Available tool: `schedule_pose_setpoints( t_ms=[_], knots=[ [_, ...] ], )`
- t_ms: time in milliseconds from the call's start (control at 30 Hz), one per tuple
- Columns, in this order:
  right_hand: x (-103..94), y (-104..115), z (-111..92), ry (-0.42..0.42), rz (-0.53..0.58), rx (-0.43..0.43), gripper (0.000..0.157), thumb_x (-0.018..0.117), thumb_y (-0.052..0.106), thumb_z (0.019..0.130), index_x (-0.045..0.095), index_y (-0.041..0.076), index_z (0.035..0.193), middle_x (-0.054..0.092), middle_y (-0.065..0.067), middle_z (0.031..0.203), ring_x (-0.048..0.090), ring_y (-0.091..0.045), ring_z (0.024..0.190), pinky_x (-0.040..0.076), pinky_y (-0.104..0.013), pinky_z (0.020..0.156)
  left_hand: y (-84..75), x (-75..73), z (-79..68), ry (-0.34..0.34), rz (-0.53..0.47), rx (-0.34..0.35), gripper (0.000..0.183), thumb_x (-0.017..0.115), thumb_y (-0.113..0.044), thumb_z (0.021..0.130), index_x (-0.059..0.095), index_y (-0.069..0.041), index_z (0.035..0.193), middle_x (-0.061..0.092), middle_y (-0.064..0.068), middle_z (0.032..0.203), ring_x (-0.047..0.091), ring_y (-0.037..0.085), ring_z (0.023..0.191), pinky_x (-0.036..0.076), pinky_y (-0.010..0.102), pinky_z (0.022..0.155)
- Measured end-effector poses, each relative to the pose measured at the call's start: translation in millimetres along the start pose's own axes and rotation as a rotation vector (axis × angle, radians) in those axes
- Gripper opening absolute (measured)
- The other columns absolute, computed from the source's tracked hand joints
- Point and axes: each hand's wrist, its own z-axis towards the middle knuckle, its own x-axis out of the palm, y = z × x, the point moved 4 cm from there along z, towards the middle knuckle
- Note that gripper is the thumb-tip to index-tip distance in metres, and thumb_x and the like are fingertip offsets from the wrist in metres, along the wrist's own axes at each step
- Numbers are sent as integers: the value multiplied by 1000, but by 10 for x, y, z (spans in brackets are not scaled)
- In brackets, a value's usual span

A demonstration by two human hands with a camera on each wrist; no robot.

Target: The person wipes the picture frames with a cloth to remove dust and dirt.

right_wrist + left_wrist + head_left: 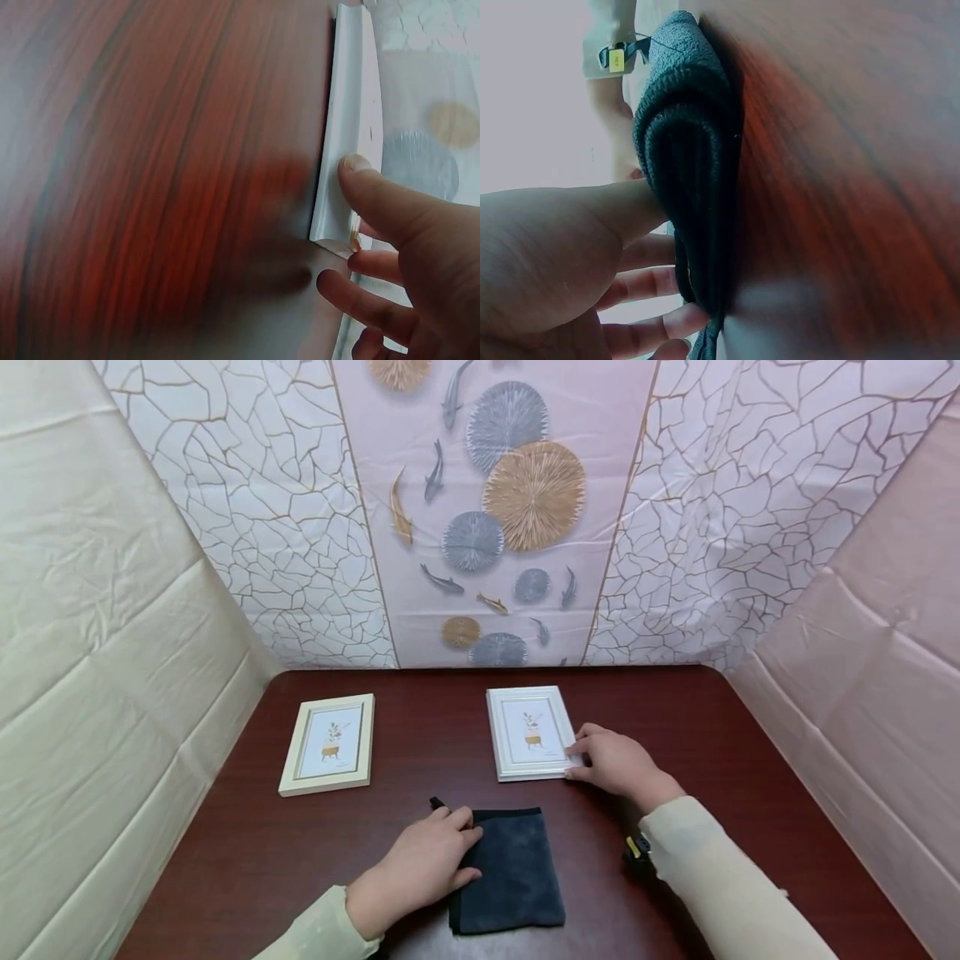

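Note:
A white picture frame with a plant print lies flat toward the back of the table. My right hand pinches its near right corner. The thumb is against the near side in the right wrist view, and the other fingers are around the right edge. Closer to me lies a folded dark grey cloth, its stacked folds visible in the left wrist view. My left hand rests on the cloth's left side, thumb and fingers loosely bent. A small black tip sticks out beyond the left fingers.
A cream picture frame with a similar print lies at the back left of the dark red-brown table. Patterned fabric hangs behind the table, and pale padded panels flank both sides.

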Motion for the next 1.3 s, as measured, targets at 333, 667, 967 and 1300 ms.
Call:
schedule_pose_setpoints(
  t_ms=[333, 667, 967, 1300],
  knots=[
    [143, 615, 332, 20, 22, -36, 42, 90, 40, 94, 84, 14, 127, 63, 2, 113, 55, -10, 77, 52, -33, 70, 42, 3, -45, 1, -15, -15, 52, 83, -53, 98, 80, -16, 134, 64, -1, 117, 56, 17, 92, 58, 32, 81],
    [217, 748, 413, 26, 26, -46, 43, 89, 43, 95, 84, 17, 128, 62, 3, 112, 54, -8, 73, 51, -31, 66, 57, 16, -37, 2, -37, -12, 51, 82, -53, 98, 80, -17, 134, 64, -2, 115, 55, 16, 90, 57, 30, 81],
    [234, 712, 363, 29, -80, -57, 48, 83, 48, 99, 80, 19, 137, 67, -4, 132, 63, -11, 80, 54, -35, 67, 94, 11, -29, 10, -92, -38, 52, 81, -53, 99, 79, -18, 137, 64, -3, 116, 60, 16, 93, 58, 31, 83],
    [104, 729, 145, -17, -61, -82, 56, 79, 48, 102, 71, 19, 150, 69, -6, 139, 73, -20, 104, 62, -45, 80, 398, -89, -12, -179, -318, -172, 49, 78, -48, 103, 77, -17, 140, 73, -1, 115, 67, 7, 79, 59, 35, 71]
  ],
)
